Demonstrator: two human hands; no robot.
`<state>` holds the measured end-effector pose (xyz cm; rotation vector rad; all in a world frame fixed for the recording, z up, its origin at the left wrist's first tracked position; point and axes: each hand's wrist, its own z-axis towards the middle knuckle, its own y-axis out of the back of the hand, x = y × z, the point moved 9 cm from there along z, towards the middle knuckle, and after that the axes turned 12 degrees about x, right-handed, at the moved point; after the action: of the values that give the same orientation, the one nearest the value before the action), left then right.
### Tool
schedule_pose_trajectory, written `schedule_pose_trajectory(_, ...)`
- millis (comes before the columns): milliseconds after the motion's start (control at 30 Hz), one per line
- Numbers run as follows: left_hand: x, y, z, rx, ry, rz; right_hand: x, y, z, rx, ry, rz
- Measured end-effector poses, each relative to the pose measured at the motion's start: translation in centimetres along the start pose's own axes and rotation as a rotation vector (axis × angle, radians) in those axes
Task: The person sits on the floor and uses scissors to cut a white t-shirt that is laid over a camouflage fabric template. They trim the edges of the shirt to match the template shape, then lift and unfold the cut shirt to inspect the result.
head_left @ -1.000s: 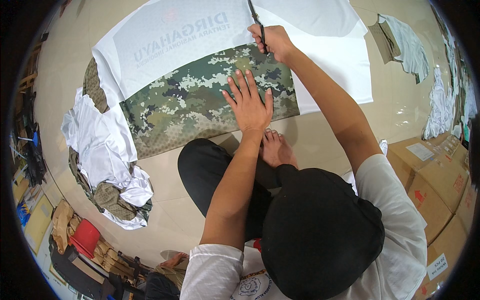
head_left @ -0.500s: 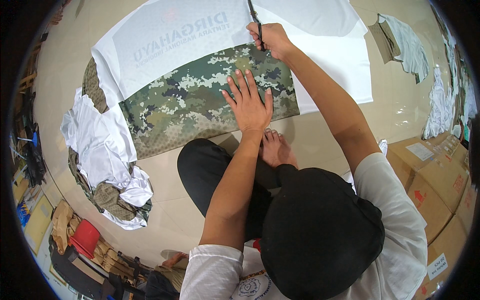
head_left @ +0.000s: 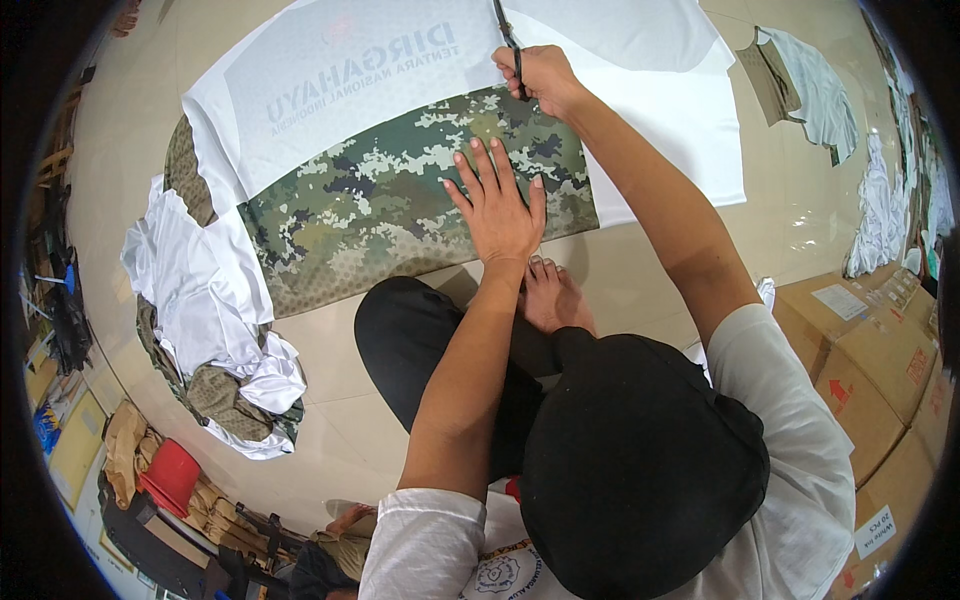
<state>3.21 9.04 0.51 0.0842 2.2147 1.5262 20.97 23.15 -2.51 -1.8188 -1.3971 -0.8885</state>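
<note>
My left hand (head_left: 502,215) lies flat with its fingers spread on a camouflage-printed cloth (head_left: 350,220), pressing on its green and tan surface. Beyond it, my right hand (head_left: 545,80) grips a pair of black-handled scissors (head_left: 512,45), whose blades point away from me over a white cloth (head_left: 640,120). The far half of the cloth is white, with faint printing showing through. Whether the blades are spread or closed is hard to make out. To the left, a crumpled heap of white and camouflage fabric (head_left: 195,280) touches the cloth's left end.
Cut fabric pieces (head_left: 815,85) lie on the tiled floor at the far right, near a white cloth pile (head_left: 880,215). Cardboard boxes (head_left: 880,350) stand at the right. A red container (head_left: 170,475) and clutter sit at the lower left. My bare foot (head_left: 555,298) rests by the cloth's near edge.
</note>
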Motion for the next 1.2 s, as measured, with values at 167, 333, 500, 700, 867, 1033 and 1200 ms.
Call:
schedule_pose_trajectory(167,0.2,0.1,-0.1,0.008,0.005,-0.02,0.4,-0.7,-0.2,0.004,-0.004,0.057)
schedule_pose_trajectory(333,0.0,0.2,-0.1,0.006,0.008,-0.013,1.4,-0.8,0.5,-0.02,-0.012,0.061)
schedule_pose_trajectory(500,0.1,0.2,-0.2,0.006,0.025,0.019,1.8,-1.4,1.3,-0.013,-0.022,0.136)
schedule_pose_trajectory(700,0.0,0.1,-0.1,0.012,0.023,0.009,1.3,-1.1,2.0,-0.029,-0.024,0.13)
schedule_pose_trajectory(867,0.3,0.0,-0.1,0.01,0.023,0.013,1.4,-1.5,1.8,-0.025,-0.003,0.127)
schedule_pose_trajectory(1033,0.3,0.0,-0.2,0.014,0.023,0.007,2.0,-1.6,2.1,-0.034,-0.036,0.15)
schedule_pose_trajectory(1200,0.2,-0.2,-0.1,0.016,0.02,0.0,2.8,-1.4,2.9,-0.053,0.007,0.157)
